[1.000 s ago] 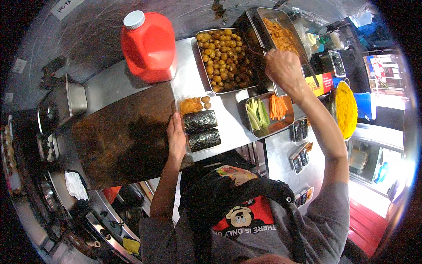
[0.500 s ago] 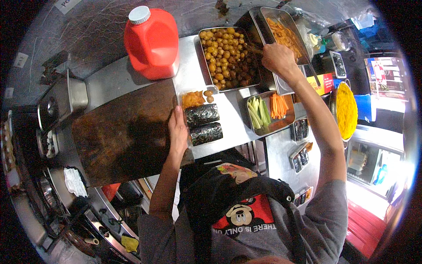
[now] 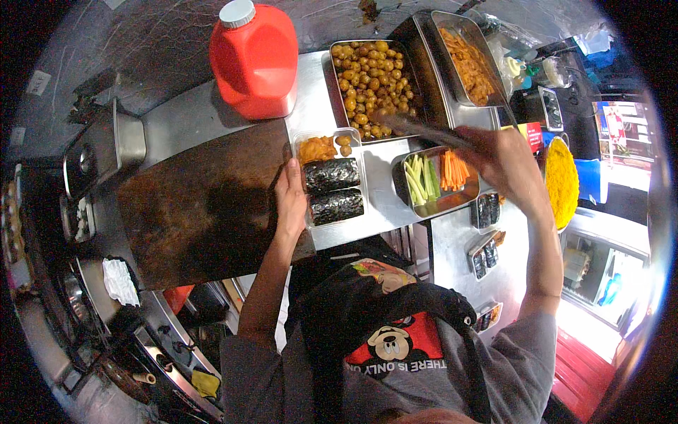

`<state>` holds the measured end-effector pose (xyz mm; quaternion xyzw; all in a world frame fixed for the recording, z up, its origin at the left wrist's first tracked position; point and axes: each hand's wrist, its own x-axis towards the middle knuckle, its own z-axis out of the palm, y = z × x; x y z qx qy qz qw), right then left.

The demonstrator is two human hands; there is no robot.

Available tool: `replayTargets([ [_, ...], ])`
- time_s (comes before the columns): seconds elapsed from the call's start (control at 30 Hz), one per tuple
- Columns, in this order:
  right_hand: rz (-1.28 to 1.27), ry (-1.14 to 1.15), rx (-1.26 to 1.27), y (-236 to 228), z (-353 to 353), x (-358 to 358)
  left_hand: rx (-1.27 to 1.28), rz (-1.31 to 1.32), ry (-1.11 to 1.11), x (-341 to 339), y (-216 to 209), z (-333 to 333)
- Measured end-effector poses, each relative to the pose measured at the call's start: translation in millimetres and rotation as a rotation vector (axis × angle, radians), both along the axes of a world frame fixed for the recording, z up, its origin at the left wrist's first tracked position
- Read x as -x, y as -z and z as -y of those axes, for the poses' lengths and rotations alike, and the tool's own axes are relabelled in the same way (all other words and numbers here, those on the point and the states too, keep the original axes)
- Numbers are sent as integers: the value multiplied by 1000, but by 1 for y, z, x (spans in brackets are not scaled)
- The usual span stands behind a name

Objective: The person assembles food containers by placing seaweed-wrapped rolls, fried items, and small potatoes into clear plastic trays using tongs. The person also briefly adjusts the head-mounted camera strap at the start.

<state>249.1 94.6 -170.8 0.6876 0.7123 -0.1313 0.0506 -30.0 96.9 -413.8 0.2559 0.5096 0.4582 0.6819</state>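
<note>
My left hand (image 3: 290, 196) grips the left side of a clear plastic tray (image 3: 363, 152). Inside lie two black seaweed rolls (image 3: 332, 174), some orange pickled pieces (image 3: 317, 148) and small brown balls, like baby potatoes (image 3: 345, 145). My right hand (image 3: 514, 168), smeared by motion, is closed round a pair of dark tongs (image 3: 441, 133). Their tips reach left over the near edge of a steel pan of glazed baby potatoes (image 3: 372, 81). Whether the tips hold anything is too blurred to tell. Below the tongs sits a steel tray with cucumber (image 3: 421, 178) and carrot sticks (image 3: 453, 169).
A red jug (image 3: 254, 67) stands behind a dark board (image 3: 205, 205). Orange pickles fill another pan (image 3: 466, 67) at the back right. A bowl of yellow shreds (image 3: 562, 185) is at the right. Filled trays (image 3: 486, 256) rest on a lower steel surface.
My right hand has drawn nearer and to the right, bringing the tongs back across the potato pan. My left hand still holds the plastic tray in place; the whole view has shifted slightly.
</note>
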Motion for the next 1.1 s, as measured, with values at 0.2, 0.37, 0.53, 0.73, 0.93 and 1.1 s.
replayTargets([
  [0.2, 42, -112, 32, 17, 17, 32, 0, -149, 79, -10, -3, 1],
  [0.37, 27, -154, -35, 15, 22, 34, 6, -166, 90, -11, -4, 3],
  [0.53, 24, -180, -116, 9, 25, 29, -20, -120, 93, -8, 4, 5],
  [0.73, 16, -134, -79, 9, 21, 34, -87, -182, 97, -7, 3, 7],
  [0.93, 105, -164, -107, 14, 15, 31, -113, -207, 96, -5, -3, 5],
  [1.1, 411, -93, -305, 24, -23, -4, -71, -135, 50, -5, -9, 3],
])
